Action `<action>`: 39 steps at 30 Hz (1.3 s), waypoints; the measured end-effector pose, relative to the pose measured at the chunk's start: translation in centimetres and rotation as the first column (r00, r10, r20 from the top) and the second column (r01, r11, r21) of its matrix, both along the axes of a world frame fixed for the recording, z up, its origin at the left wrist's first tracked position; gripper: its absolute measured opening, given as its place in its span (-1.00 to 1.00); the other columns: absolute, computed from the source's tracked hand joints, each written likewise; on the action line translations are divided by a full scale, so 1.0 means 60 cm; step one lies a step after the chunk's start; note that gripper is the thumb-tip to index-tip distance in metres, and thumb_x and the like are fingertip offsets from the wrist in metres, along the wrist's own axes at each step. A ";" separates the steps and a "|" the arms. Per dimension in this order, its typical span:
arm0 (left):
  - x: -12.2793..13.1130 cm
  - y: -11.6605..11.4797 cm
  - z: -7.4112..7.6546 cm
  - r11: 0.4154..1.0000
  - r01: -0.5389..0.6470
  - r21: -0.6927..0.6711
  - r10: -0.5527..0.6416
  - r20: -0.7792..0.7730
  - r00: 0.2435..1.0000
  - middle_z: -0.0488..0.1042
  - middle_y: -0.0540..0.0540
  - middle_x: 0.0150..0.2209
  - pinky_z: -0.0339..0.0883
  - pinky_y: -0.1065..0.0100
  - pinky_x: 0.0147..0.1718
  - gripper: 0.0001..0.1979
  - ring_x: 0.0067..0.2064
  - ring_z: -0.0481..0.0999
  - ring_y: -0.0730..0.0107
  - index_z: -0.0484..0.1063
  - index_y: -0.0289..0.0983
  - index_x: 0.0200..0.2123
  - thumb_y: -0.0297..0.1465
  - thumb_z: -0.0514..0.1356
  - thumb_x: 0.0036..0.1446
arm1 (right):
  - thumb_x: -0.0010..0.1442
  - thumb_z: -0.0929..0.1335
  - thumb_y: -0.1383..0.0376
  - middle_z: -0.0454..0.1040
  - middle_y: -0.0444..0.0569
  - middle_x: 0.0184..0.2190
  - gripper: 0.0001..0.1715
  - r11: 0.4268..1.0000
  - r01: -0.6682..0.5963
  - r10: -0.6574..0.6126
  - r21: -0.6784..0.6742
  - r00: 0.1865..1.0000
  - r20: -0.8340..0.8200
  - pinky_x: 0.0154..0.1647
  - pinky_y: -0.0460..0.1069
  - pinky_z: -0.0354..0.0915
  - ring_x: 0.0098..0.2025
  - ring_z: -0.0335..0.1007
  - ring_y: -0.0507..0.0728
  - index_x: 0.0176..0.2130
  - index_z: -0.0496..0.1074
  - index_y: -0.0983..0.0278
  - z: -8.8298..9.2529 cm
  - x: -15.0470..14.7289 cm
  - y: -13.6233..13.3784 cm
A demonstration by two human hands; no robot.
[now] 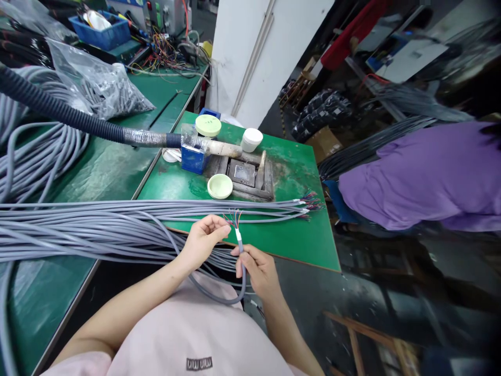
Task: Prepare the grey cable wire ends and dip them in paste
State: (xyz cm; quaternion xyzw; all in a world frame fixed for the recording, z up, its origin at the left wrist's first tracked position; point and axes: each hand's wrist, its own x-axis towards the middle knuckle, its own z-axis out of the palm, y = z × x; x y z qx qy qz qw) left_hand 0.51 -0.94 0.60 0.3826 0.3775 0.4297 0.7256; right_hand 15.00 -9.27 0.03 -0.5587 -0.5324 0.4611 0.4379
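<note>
My right hand (256,269) is closed around a grey cable (243,271) just below its stripped end, holding it upright. Thin coloured wires (234,218) fan out from that end. My left hand (205,240) pinches some of these wires between thumb and fingertips. The cable loops down under my right hand toward my lap. A thick bundle of similar grey cables (117,227) lies across the green table (305,240) just beyond my hands, its stripped ends (309,204) pointing right.
A metal solder pot (246,175), a blue box (193,156), a pale green lid (219,186) and a white jar (251,139) stand on the table. A black corrugated hose (62,112) reaches in from the left. A person in purple (422,175) bends at the right.
</note>
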 end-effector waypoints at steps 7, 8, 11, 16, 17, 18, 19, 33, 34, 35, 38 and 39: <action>0.006 0.007 -0.007 0.985 0.084 -0.149 -0.050 0.220 0.974 0.46 0.04 -0.51 0.19 0.55 -0.53 -0.81 -0.55 0.33 0.64 0.47 -0.32 -0.40 -0.42 0.36 -0.14 | 0.24 0.24 0.06 0.31 -0.20 -0.73 -0.62 0.996 -0.035 0.021 -0.079 0.986 -0.167 -0.64 -0.12 0.01 -0.71 0.05 -0.06 -0.34 0.42 0.29 -0.014 0.007 0.000; 0.008 0.008 -0.007 0.982 0.094 -0.164 -0.052 0.243 0.969 0.48 0.03 -0.50 0.20 0.55 -0.53 -0.81 -0.54 0.36 0.63 0.47 -0.32 -0.40 -0.43 0.37 -0.14 | 0.24 0.24 0.05 0.30 -0.20 -0.74 -0.62 0.996 -0.041 0.023 -0.085 0.979 -0.202 -0.65 -0.12 0.00 -0.72 0.04 -0.06 -0.34 0.41 0.30 -0.018 0.008 0.000; 0.011 0.013 -0.007 0.970 0.120 -0.210 -0.052 0.305 0.951 0.49 0.01 -0.51 0.23 0.55 -0.53 -0.81 -0.53 0.39 0.61 0.47 -0.33 -0.41 -0.39 0.36 -0.11 | 0.22 0.26 0.03 0.29 -0.20 -0.76 -0.60 0.994 -0.065 0.036 -0.088 0.955 -0.294 -0.67 -0.12 -0.04 -0.73 0.01 -0.07 -0.34 0.42 0.31 -0.030 0.010 -0.001; 0.012 0.020 -0.013 0.955 0.202 -0.217 -0.099 0.409 0.907 0.45 0.01 -0.57 0.22 0.55 -0.55 -0.78 -0.57 0.36 0.63 0.44 -0.36 -0.49 -0.37 0.39 -0.12 | 0.19 0.27 -0.01 0.27 -0.20 -0.78 -0.57 0.991 -0.082 0.040 -0.103 0.934 -0.355 -0.68 -0.11 -0.09 -0.75 -0.03 -0.06 -0.36 0.41 0.31 -0.036 0.009 0.000; 0.012 0.020 -0.014 0.955 0.210 -0.211 -0.107 0.415 0.903 0.45 0.00 -0.57 0.23 0.55 -0.55 -0.78 -0.57 0.37 0.63 0.44 -0.36 -0.50 -0.37 0.40 -0.14 | 0.18 0.27 -0.01 0.27 -0.20 -0.79 -0.56 0.991 -0.080 0.038 -0.107 0.936 -0.350 -0.68 -0.11 -0.09 -0.75 -0.03 -0.06 -0.37 0.41 0.31 -0.036 0.009 0.001; 0.011 0.020 -0.015 0.956 0.214 -0.203 -0.113 0.416 0.902 0.45 0.00 -0.57 0.23 0.55 -0.55 -0.77 -0.57 0.37 0.63 0.43 -0.37 -0.51 -0.38 0.40 -0.15 | 0.18 0.27 -0.02 0.27 -0.20 -0.79 -0.56 0.991 -0.080 0.037 -0.111 0.938 -0.345 -0.68 -0.11 -0.08 -0.75 -0.03 -0.06 -0.37 0.41 0.31 -0.036 0.009 0.001; 0.011 0.021 -0.016 0.957 0.214 -0.196 -0.117 0.415 0.902 0.45 0.00 -0.57 0.24 0.55 -0.54 -0.77 -0.57 0.37 0.63 0.43 -0.37 -0.52 -0.39 0.41 -0.16 | 0.18 0.27 -0.02 0.27 -0.20 -0.79 -0.56 0.990 -0.081 0.038 -0.114 0.940 -0.340 -0.68 -0.11 -0.08 -0.75 -0.03 -0.06 -0.37 0.41 0.31 -0.036 0.009 0.001; -0.002 0.046 -0.006 0.861 0.498 -0.103 -0.384 0.511 0.769 0.36 0.01 -0.58 0.21 0.57 -0.73 -0.90 -0.62 0.32 0.57 0.36 -0.35 -0.51 -0.53 0.25 -0.16 | 0.22 0.25 0.02 0.30 -0.20 -0.75 -0.57 0.973 -0.210 0.177 -0.095 0.945 -0.277 -0.65 -0.11 -0.02 -0.73 0.01 -0.07 -0.38 0.40 0.32 -0.020 0.008 0.004; -0.004 0.048 -0.006 0.857 0.506 -0.091 -0.400 0.501 0.767 0.36 0.01 -0.57 0.22 0.56 -0.72 -0.90 -0.62 0.32 0.57 0.36 -0.35 -0.50 -0.53 0.25 -0.14 | 0.22 0.25 0.02 0.30 -0.20 -0.74 -0.58 0.972 -0.214 0.179 -0.100 0.944 -0.279 -0.65 -0.12 -0.03 -0.73 0.01 -0.07 -0.38 0.41 0.32 -0.019 0.008 0.004; -0.006 0.049 -0.007 0.856 0.511 -0.082 -0.412 0.490 0.768 0.37 0.01 -0.56 0.24 0.56 -0.72 -0.90 -0.61 0.33 0.57 0.37 -0.35 -0.50 -0.52 0.26 -0.14 | 0.22 0.25 0.03 0.30 -0.20 -0.74 -0.58 0.971 -0.216 0.179 -0.106 0.943 -0.281 -0.65 -0.12 -0.03 -0.73 0.01 -0.08 -0.38 0.41 0.32 -0.018 0.008 0.004; -0.012 0.051 -0.006 0.861 0.504 -0.073 -0.428 0.431 0.794 0.37 -0.01 -0.54 0.28 0.54 -0.69 -0.86 -0.60 0.35 0.57 0.42 -0.36 -0.49 -0.47 0.33 -0.15 | 0.22 0.26 0.03 0.30 -0.19 -0.74 -0.58 0.969 -0.219 0.178 -0.119 0.943 -0.281 -0.66 -0.13 -0.05 -0.72 0.01 -0.08 -0.38 0.42 0.32 -0.013 0.007 0.005; -0.013 0.052 -0.005 0.865 0.497 -0.071 -0.431 0.403 0.807 0.38 -0.01 -0.53 0.28 0.54 -0.68 -0.84 -0.60 0.35 0.57 0.44 -0.37 -0.50 -0.44 0.35 -0.17 | 0.22 0.26 0.03 0.30 -0.19 -0.74 -0.58 0.968 -0.219 0.179 -0.123 0.944 -0.278 -0.66 -0.13 -0.05 -0.72 0.01 -0.08 -0.38 0.42 0.32 -0.011 0.007 0.005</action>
